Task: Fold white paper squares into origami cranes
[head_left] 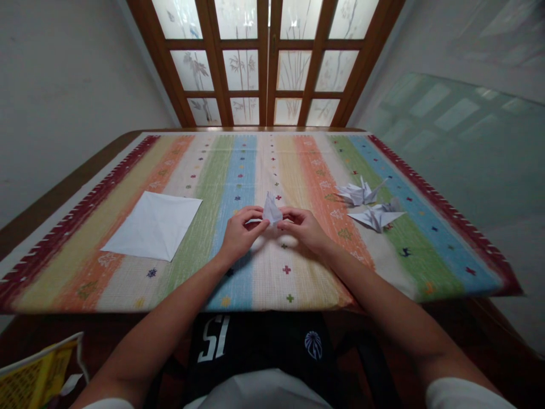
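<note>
The fingers (256,219) of the left hand (240,236) and right hand (303,229) pinch a pointed, folded white paper (271,209) above the striped cloth (238,170), with open cloth separating it from a creased square sheet (153,225) and two paper cranes (360,193).

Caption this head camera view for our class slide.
Left hand and right hand hold folded paper beside two paper cranes on striped cloth.

left hand (240,234) pinching | right hand (304,229) pinching | forearms (170,318) angled inward
</note>
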The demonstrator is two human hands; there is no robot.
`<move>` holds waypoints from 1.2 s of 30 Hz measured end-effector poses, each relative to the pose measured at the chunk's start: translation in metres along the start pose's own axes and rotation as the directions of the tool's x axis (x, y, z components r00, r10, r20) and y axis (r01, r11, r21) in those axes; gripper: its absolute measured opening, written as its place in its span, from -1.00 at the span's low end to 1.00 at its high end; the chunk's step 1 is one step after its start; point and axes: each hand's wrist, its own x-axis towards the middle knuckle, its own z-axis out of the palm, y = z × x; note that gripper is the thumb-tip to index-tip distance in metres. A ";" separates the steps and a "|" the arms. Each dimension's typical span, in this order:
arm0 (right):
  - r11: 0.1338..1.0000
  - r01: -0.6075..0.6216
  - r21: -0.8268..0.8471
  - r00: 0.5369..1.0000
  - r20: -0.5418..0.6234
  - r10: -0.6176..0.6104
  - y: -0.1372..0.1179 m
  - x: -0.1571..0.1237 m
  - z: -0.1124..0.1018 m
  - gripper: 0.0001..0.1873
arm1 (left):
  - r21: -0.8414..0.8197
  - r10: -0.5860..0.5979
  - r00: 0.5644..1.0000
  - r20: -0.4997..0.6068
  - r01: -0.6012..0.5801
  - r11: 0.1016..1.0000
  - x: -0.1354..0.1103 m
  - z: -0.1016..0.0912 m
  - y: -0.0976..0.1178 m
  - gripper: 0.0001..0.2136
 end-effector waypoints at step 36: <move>0.810 0.365 -0.459 0.898 -0.057 -0.437 -0.012 -0.008 -0.003 -0.76 | 0.299 -0.120 0.974 0.193 0.058 0.952 -0.008 0.002 0.011 -0.73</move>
